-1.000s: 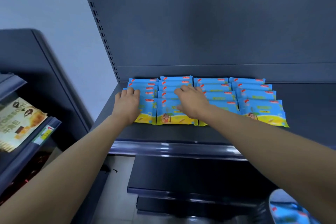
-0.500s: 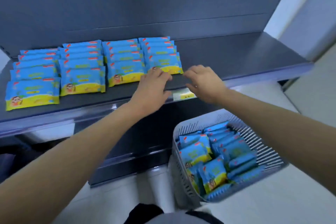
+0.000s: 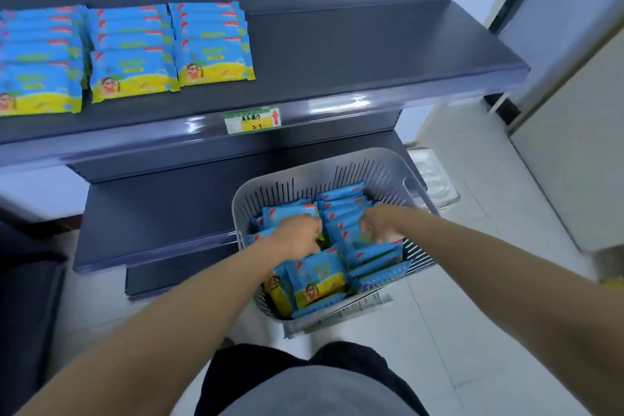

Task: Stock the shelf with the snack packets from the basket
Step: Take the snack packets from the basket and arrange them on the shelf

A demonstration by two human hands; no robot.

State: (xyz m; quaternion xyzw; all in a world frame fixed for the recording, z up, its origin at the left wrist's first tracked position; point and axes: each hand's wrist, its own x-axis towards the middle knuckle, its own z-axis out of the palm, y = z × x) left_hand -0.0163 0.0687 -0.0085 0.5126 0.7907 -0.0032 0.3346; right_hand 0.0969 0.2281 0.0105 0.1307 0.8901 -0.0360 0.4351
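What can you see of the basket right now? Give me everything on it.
The basket is light grey and looks like plastic, with a rounded rim and slotted walls. It stands upright on the pale tiled floor, close in front of the lower shelves. It is nearly full of blue-and-yellow snack packets, most standing on edge in rows. The left hand and right hand reach in among the packets, fingers curled down; whether they grip any is hidden.

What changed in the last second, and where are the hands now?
Both hands left the rows on the shelf and dropped into the basket: left hand and right hand now curl among its snack packets; a firm grip is unclear. The shelved packet rows stayed put.
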